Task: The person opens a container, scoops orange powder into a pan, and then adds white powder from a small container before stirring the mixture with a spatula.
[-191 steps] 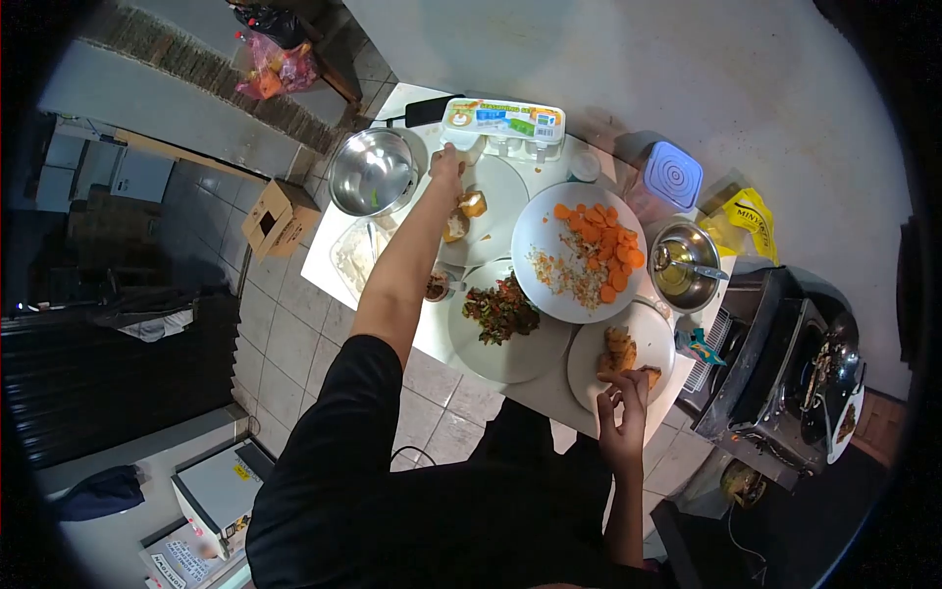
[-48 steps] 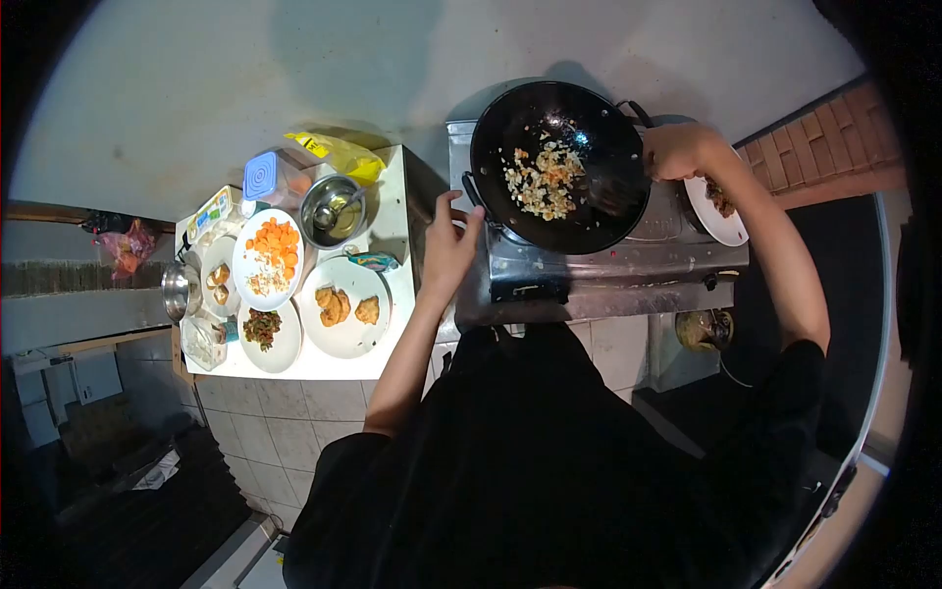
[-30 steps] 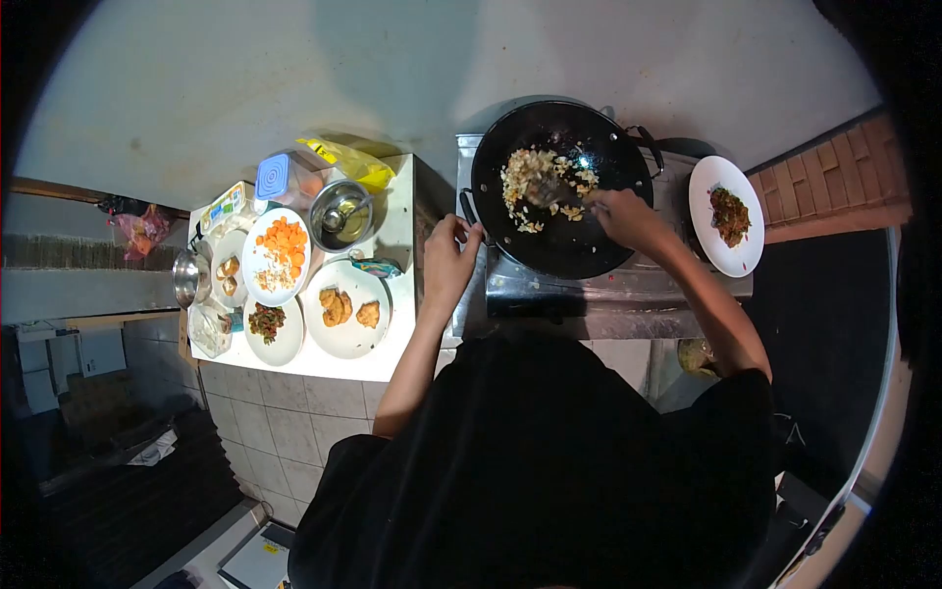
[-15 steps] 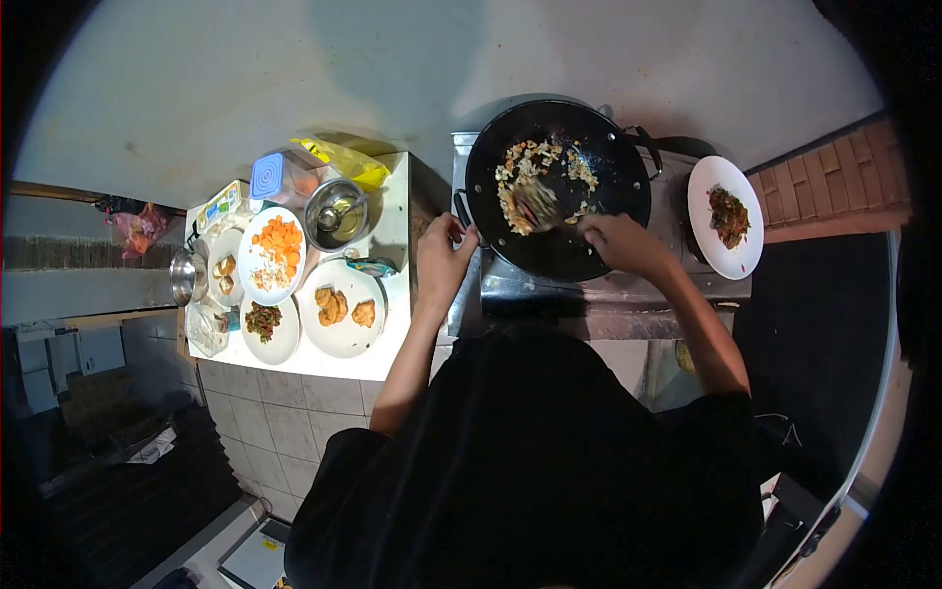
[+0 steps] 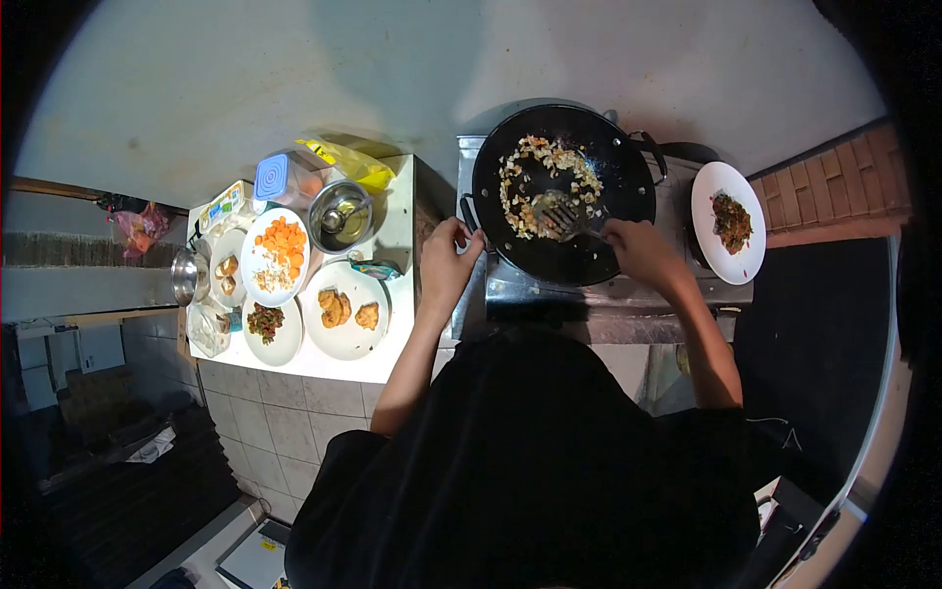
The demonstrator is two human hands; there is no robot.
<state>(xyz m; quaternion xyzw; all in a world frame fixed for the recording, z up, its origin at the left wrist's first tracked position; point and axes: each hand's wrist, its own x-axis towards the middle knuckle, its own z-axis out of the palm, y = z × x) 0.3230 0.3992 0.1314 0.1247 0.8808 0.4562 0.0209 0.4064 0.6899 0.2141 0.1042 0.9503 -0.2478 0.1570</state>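
Observation:
A black wok (image 5: pixel 623 187) sits on the metal stove (image 5: pixel 549 294), with chopped, browned bits of food (image 5: pixel 579 172) spread over its inside. My right hand (image 5: pixel 648 257) is closed around the handle of a slotted spatula (image 5: pixel 557 213). The spatula's head lies among the food near the lower middle of the wok. At the wok's left side, my left hand (image 5: pixel 448 270) has its fingers curled at the loop handle (image 5: pixel 466 209), gripping it. Part of that handle is hidden by my fingers.
To the right, a white plate (image 5: pixel 714 184) holds chopped reddish-green food. On the left table, diced carrots fill an oval plate (image 5: pixel 257 287), beside a steel bowl (image 5: pixel 363 236), a plate with fried pieces (image 5: pixel 373 339), a blue-lidded container (image 5: pixel 273 177) and a yellow bag (image 5: pixel 368 174).
The spatula has moved slightly right and down in the wok, and its slotted head now shows clearly. The food is spread differently. My left hand stays at the wok handle.

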